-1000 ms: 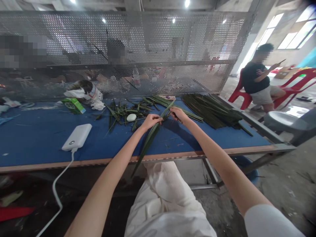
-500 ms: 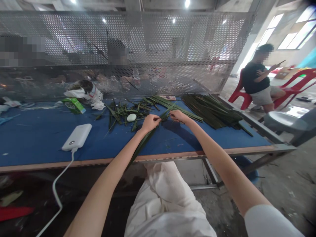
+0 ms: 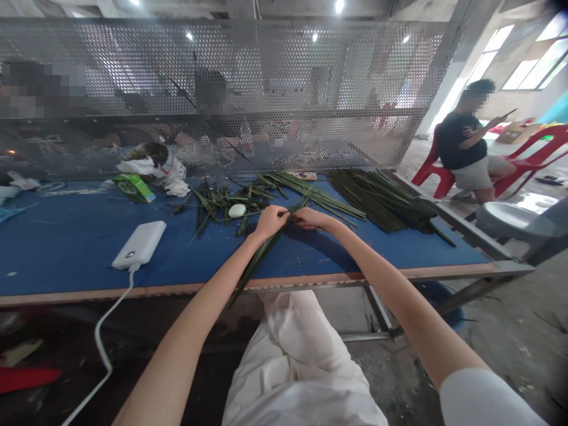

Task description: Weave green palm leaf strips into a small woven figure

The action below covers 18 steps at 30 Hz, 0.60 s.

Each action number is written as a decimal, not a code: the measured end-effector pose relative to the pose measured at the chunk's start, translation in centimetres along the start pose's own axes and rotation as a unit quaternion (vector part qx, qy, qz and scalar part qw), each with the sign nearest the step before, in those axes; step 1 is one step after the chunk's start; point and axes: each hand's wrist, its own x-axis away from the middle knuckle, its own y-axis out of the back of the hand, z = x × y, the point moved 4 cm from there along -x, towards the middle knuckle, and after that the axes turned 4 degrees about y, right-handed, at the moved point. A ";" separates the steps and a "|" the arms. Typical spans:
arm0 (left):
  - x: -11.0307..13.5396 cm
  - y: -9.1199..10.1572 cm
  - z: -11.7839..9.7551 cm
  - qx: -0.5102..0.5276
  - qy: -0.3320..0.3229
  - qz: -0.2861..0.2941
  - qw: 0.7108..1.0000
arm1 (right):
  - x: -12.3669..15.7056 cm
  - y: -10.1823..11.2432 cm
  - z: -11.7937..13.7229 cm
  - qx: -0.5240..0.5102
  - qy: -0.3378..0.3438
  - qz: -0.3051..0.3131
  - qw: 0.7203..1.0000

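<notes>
Head view: at frame centre, your left hand (image 3: 270,220) and right hand (image 3: 313,219) each pinch one long green leaf (image 3: 256,264) above the blue worktop (image 3: 66,254). Hold it taut, with your fingertips close together.

Daylight pours in from the windows (image 3: 535,62) on the right, blown out white; small ceiling lamps (image 3: 339,6) glare above the mesh (image 3: 266,77). The table (image 3: 66,248) is evenly lit, with a soft shadow under the right hand (image 3: 313,219). Edges bend and smear, floor below is dim
</notes>
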 end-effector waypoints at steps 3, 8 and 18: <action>-0.1 -0.1 0.2 0.005 0.014 0.006 1.000 | 0.0 -0.2 0.2 0.002 0.010 -0.011 1.000; -0.4 -0.4 0.6 0.124 0.061 0.045 0.989 | 0.1 0.7 0.5 0.028 0.029 -0.067 0.997; -0.2 0.0 -0.3 0.224 0.087 0.066 0.969 | 0.2 3.4 0.7 -0.096 0.069 -0.173 0.978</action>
